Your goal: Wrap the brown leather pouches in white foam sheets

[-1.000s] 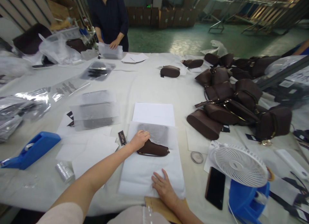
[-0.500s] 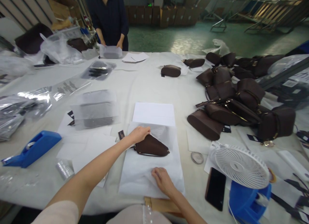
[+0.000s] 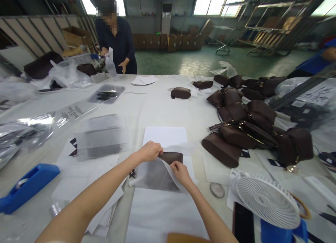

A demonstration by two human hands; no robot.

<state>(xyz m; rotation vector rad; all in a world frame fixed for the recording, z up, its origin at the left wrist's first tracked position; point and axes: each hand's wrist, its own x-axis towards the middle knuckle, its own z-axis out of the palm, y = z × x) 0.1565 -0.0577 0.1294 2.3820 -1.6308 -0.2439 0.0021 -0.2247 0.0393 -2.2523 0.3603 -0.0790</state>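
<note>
A dark brown pouch [image 3: 172, 157] lies in front of me, mostly covered by a translucent sheet of tissue paper [image 3: 157, 178]. My left hand [image 3: 150, 151] is closed at the pouch's upper left corner, pinching the edge of the tissue. With closed fingers, my right hand [image 3: 181, 171] grips the same sheet's edge at the right, where it folds over the pouch. A black hang tag [image 3: 132, 173] sticks out at the left. Under all this lie white paper sheets [image 3: 165, 215].
Brown bags [image 3: 236, 124] are heaped at the right. A wrapped pouch [image 3: 101, 136] and blue tape dispenser [image 3: 31, 185] lie left. Near my right arm are a white fan [image 3: 267, 199] and phone [image 3: 243, 222]. A co-worker [image 3: 117, 43] stands across the table [image 3: 157, 106].
My right hand has moved up from the lower tissue, bringing it over the pouch, which was uncovered before. The view has tilted up. The co-worker has raised a white wrapped item.
</note>
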